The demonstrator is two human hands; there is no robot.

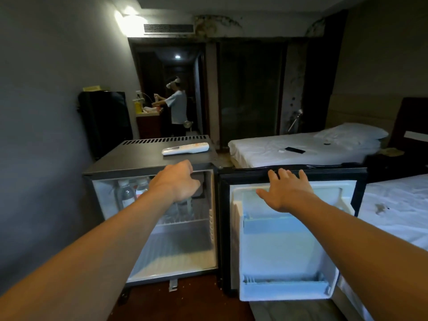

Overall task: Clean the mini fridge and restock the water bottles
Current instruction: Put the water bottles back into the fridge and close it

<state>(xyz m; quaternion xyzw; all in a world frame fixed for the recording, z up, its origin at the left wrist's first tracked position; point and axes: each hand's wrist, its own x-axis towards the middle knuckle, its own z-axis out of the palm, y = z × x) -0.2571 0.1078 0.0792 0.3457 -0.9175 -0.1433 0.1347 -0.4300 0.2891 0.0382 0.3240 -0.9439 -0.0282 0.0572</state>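
Right now I am reaching into the open mini fridge (148,163) with my left hand (178,181), whose fingers are curling downward over something at the top of the upper shelf (183,222). It looks like the neck of a water bottle (185,205), whose clear body is showing just beneath my palm, though the cap itself is hidden, so I cannot tell for sure that I am gripping it. My right hand (287,191) is spreading flat and open, holding nothing, with its fingertips resting along the top edge of the swung-out door (289,239). Two more water bottles (132,193) are standing upright at the back left of the same shelf, just beside my left wrist. The floor of the fridge below is lying bare, and the door racks are looking empty. A remote control (185,148) is lying on top of the fridge, well behind my left hand. I judge that I am either placing or lifting a bottle, so the restocking or emptying step is under way. The next move is calling for a steady vertical grip, keeping the bottle clear of its neighbours and the low ceiling of the compartment.
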